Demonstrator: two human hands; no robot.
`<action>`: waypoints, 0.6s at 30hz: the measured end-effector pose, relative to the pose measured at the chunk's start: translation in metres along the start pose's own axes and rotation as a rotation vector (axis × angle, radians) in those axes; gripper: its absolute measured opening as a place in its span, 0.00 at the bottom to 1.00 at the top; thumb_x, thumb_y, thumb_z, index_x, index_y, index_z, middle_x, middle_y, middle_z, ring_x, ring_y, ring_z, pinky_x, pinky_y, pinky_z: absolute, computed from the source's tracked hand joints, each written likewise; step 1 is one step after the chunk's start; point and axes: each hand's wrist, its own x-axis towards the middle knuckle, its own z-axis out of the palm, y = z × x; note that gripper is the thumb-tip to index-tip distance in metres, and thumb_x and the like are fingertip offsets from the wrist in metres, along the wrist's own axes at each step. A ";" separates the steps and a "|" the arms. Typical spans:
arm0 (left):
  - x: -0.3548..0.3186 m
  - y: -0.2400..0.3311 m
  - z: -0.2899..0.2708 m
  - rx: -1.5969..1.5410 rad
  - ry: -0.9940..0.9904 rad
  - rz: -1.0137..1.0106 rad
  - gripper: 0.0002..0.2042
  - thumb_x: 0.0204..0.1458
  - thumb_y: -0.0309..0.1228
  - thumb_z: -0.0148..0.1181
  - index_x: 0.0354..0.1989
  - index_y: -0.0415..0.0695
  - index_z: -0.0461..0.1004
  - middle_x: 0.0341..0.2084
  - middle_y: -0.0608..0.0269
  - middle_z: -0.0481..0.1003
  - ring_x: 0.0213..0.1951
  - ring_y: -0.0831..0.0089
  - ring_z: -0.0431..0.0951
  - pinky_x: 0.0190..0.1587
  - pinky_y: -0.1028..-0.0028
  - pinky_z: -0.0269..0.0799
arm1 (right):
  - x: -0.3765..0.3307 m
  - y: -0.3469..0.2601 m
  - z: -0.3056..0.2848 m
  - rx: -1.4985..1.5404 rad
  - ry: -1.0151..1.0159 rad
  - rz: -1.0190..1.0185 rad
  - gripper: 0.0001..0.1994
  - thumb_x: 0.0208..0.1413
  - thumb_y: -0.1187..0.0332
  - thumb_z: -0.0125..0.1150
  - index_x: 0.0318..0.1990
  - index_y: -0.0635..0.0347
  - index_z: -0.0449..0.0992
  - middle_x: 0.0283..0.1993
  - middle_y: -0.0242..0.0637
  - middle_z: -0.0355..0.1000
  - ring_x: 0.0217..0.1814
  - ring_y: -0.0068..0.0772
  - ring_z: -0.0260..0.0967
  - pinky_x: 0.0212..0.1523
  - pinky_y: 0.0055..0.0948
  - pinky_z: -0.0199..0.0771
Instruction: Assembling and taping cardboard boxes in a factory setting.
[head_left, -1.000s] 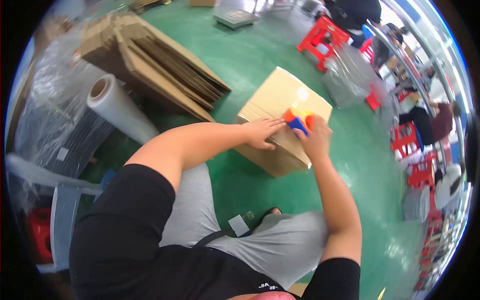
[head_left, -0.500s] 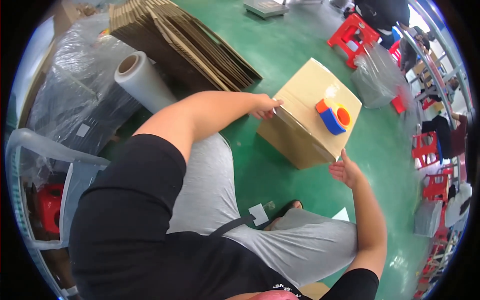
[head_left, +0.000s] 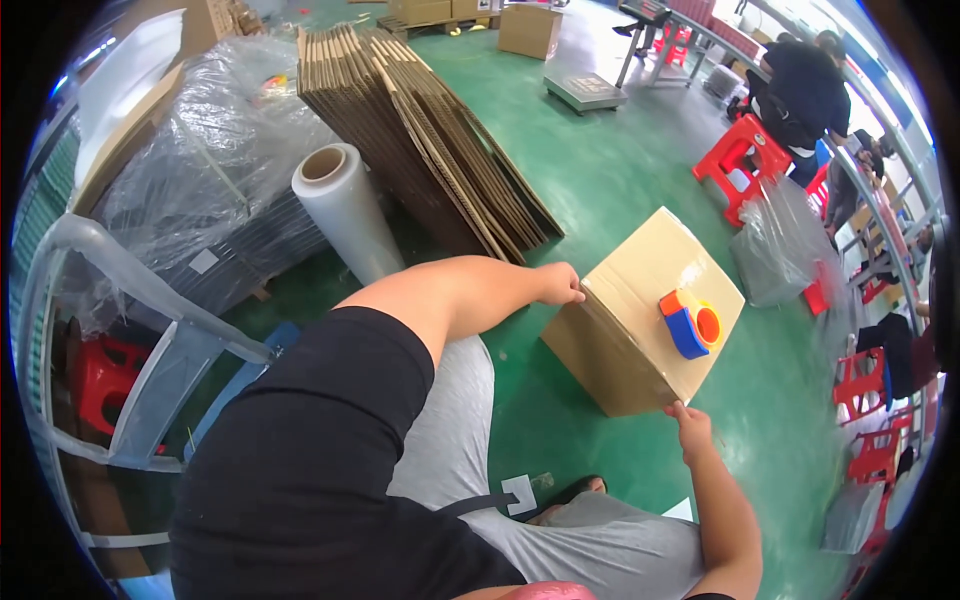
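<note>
Right grip [head_left: 692,432] has drawn in from loosely spread fingers to pinch the top edge of the carton [head_left: 600,360] at its 6 o'clock corner. Left grip [head_left: 558,284], fingers curled together, pinches the corner at 9 o'clock. Plain brown, with a glossy patch on top, the carton stands upright on the green floor [head_left: 790,420] at the view's 3 o'clock. Toward 4 o'clock on its top rests a blue, orange and yellow tape dispenser [head_left: 686,336], as it did half a second ago. Outward, the left forearm [head_left: 470,290] partly covers a film roll [head_left: 350,220] at 10 o'clock; flattened boxes [head_left: 430,140] lean at 11, a scale [head_left: 587,92] sits at 1, a red stool [head_left: 748,135] at 2.
</note>
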 end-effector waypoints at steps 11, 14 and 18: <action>-0.011 0.029 -0.008 0.198 0.051 -0.058 0.15 0.53 0.46 0.59 0.31 0.46 0.81 0.31 0.55 0.80 0.39 0.56 0.78 0.41 0.60 0.73 | 0.002 -0.005 0.004 -0.175 0.205 -0.195 0.16 0.58 0.59 0.61 0.26 0.62 0.82 0.20 0.28 0.70 0.25 0.19 0.60 0.29 0.25 0.61; -0.014 0.031 -0.006 0.340 0.047 -0.057 0.18 0.55 0.49 0.55 0.35 0.46 0.81 0.32 0.55 0.79 0.40 0.55 0.78 0.41 0.59 0.73 | 0.002 0.002 0.003 -0.242 0.221 -0.229 0.18 0.57 0.57 0.61 0.25 0.63 0.82 0.19 0.31 0.70 0.23 0.22 0.60 0.27 0.28 0.61; -0.017 0.017 -0.002 0.480 0.025 -0.034 0.21 0.57 0.52 0.51 0.39 0.47 0.81 0.36 0.56 0.79 0.42 0.55 0.78 0.43 0.58 0.74 | 0.013 0.018 0.009 -0.395 0.262 -0.205 0.22 0.57 0.51 0.59 0.23 0.61 0.80 0.16 0.37 0.69 0.20 0.32 0.66 0.28 0.34 0.66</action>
